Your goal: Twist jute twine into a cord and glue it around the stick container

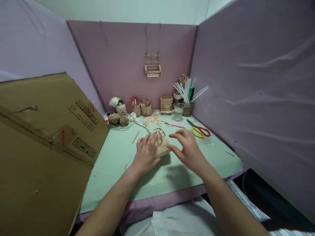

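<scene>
My left hand (147, 149) grips a small pale wooden piece (162, 150) from its left side, fingers over the top and thumb beneath. On top of the piece lies a loop of twine (159, 133), and a strand of it runs back toward the twine balls (118, 118) at the back left. To the right of the wooden piece, my right hand (185, 147) is held with thumb and fingers apart and nothing between them. Its fingertips are close to the piece's right edge; I cannot tell whether they touch it.
Loose wooden sticks (153, 120), a pink pen-like tool (176, 125) and red-and-yellow scissors (199, 130) lie beyond my hands. A cup of liquid (178, 111), a woven basket (166, 104) and a holder of white sticks (187, 108) line the back. A cardboard box (49, 144) stands at left.
</scene>
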`<action>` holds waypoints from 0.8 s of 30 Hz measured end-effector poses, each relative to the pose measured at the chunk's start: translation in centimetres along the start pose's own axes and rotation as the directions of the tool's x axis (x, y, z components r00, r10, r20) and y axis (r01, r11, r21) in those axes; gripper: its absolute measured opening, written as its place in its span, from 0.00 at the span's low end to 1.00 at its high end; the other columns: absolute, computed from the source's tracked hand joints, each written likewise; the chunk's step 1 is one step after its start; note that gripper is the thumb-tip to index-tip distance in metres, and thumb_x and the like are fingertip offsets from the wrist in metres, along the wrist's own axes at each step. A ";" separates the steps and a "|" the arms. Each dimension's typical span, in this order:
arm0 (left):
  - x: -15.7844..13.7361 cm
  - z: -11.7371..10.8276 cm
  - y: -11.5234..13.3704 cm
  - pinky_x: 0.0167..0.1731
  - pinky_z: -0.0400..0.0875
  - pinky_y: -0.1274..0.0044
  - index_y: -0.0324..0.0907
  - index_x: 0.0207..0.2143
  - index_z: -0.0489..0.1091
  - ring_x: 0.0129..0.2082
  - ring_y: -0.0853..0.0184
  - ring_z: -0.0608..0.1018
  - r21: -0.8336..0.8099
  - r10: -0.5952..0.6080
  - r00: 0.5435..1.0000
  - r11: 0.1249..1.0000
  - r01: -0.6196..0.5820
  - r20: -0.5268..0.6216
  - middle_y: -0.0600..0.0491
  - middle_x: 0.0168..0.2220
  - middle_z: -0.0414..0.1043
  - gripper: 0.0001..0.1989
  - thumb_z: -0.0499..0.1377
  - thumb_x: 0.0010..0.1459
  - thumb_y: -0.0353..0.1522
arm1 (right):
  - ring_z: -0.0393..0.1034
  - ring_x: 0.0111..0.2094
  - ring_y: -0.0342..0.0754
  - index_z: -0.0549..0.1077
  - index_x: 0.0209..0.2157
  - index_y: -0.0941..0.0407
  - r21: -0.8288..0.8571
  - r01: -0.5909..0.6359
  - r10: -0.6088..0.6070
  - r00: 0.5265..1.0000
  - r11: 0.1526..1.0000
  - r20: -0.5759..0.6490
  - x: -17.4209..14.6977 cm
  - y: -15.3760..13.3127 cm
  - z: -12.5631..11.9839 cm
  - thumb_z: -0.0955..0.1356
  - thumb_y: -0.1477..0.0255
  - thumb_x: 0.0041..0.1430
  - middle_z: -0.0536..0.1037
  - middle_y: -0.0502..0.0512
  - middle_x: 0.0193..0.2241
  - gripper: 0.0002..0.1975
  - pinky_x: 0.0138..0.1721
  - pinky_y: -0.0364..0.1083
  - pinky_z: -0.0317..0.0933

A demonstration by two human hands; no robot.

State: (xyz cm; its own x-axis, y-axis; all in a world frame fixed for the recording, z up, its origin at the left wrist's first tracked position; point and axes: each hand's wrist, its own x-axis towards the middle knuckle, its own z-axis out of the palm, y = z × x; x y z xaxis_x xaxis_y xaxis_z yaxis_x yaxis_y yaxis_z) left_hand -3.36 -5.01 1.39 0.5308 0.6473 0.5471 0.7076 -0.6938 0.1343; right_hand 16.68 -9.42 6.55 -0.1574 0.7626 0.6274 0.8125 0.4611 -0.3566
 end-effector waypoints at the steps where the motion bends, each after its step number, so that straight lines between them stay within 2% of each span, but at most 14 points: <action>1: -0.1 0.1 0.1 0.57 0.47 0.57 0.43 0.65 0.34 0.62 0.51 0.55 0.007 0.010 1.000 1.000 -0.010 -0.002 0.39 0.63 0.52 0.49 0.62 0.48 0.33 | 0.61 0.44 0.54 0.71 0.44 0.55 0.009 0.001 -0.001 1.000 1.000 0.025 0.8 -0.8 0.7 0.67 0.67 0.58 0.68 0.59 0.40 0.12 0.45 0.53 0.57; 5: -0.2 0.3 0.1 0.57 0.48 0.58 0.43 0.65 0.31 0.63 0.52 0.54 0.022 0.025 1.000 0.999 -0.025 0.002 0.40 0.63 0.52 0.49 0.61 0.49 0.32 | 0.60 0.41 0.53 0.72 0.32 0.55 0.042 -0.086 0.084 0.995 0.995 0.053 2.8 -1.6 3.6 0.68 0.70 0.55 0.68 0.56 0.35 0.04 0.42 0.52 0.56; 8: -0.2 0.1 0.1 0.57 0.47 0.58 0.44 0.65 0.31 0.62 0.52 0.55 0.013 0.010 1.000 1.000 -0.010 0.009 0.41 0.63 0.52 0.50 0.61 0.49 0.32 | 0.61 0.39 0.50 0.70 0.26 0.55 0.220 -0.173 0.164 0.985 0.960 0.059 3.2 -0.8 4.5 0.67 0.72 0.54 0.68 0.53 0.32 0.04 0.42 0.51 0.57; 10: -0.1 0.0 0.2 0.57 0.47 0.58 0.44 0.65 0.32 0.62 0.52 0.55 0.000 -0.008 1.000 1.000 0.008 0.017 0.40 0.63 0.52 0.49 0.61 0.49 0.32 | 0.62 0.36 0.48 0.68 0.27 0.55 0.434 -0.203 0.196 0.979 0.878 0.060 3.2 -0.3 4.3 0.67 0.72 0.54 0.68 0.51 0.31 0.03 0.40 0.49 0.58; 12: 0.0 -0.2 0.3 0.57 0.47 0.58 0.43 0.65 0.33 0.62 0.52 0.56 -0.015 -0.018 0.999 1.000 0.019 0.028 0.40 0.63 0.52 0.49 0.62 0.49 0.33 | 0.63 0.34 0.46 0.67 0.28 0.54 0.648 -0.209 0.226 0.972 0.733 0.057 2.8 0.1 3.8 0.67 0.70 0.54 0.69 0.50 0.30 0.05 0.38 0.47 0.60; 14: 0.0 -0.3 0.3 0.57 0.47 0.58 0.44 0.65 0.34 0.62 0.51 0.55 -0.024 -0.021 0.999 0.999 0.022 0.035 0.40 0.63 0.52 0.49 0.62 0.49 0.33 | 0.64 0.33 0.45 0.65 0.29 0.54 0.780 -0.201 0.267 0.963 0.593 0.045 2.1 0.3 3.3 0.68 0.67 0.54 0.69 0.49 0.29 0.07 0.37 0.46 0.61; 15: 0.1 -0.3 0.4 0.57 0.47 0.58 0.44 0.65 0.34 0.62 0.51 0.55 -0.026 -0.023 0.999 0.999 0.024 0.036 0.40 0.63 0.52 0.49 0.62 0.48 0.33 | 0.64 0.33 0.45 0.65 0.29 0.54 0.808 -0.196 0.285 0.958 0.555 0.037 1.7 0.3 3.0 0.68 0.67 0.54 0.69 0.49 0.29 0.07 0.37 0.46 0.62; 16: 0.1 -0.3 0.4 0.57 0.47 0.57 0.44 0.65 0.34 0.62 0.51 0.55 -0.026 -0.024 0.999 0.999 0.025 0.035 0.40 0.63 0.51 0.49 0.62 0.48 0.34 | 0.65 0.33 0.44 0.66 0.29 0.54 0.815 -0.193 0.296 0.955 0.546 0.028 1.2 0.2 2.8 0.68 0.67 0.54 0.69 0.50 0.30 0.07 0.37 0.45 0.62; 19: 0.1 -0.4 0.4 0.57 0.46 0.57 0.44 0.66 0.34 0.62 0.52 0.54 -0.021 -0.021 0.999 1.000 0.022 0.038 0.41 0.64 0.51 0.49 0.62 0.48 0.33 | 0.66 0.34 0.45 0.68 0.30 0.54 0.782 -0.181 0.287 0.958 0.596 0.002 -0.4 0.1 2.4 0.69 0.69 0.55 0.71 0.51 0.31 0.05 0.37 0.46 0.63; 24: 0.2 -0.7 0.6 0.57 0.47 0.59 0.45 0.65 0.40 0.63 0.52 0.53 -0.006 -0.014 0.996 1.000 0.014 0.090 0.43 0.64 0.50 0.45 0.60 0.49 0.33 | 0.68 0.38 0.48 0.69 0.29 0.54 0.764 -0.070 0.276 0.950 0.641 -0.145 -2.6 -0.1 2.4 0.69 0.71 0.55 0.71 0.53 0.31 0.05 0.42 0.51 0.65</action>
State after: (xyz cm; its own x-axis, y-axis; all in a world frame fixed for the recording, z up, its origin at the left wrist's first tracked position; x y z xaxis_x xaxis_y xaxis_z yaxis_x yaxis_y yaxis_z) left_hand -3.16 -5.46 2.12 0.5606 0.6825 0.4690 0.7123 -0.6863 0.1473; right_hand 15.66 -10.29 3.28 0.1554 0.7862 0.5981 0.1033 0.5891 -0.8014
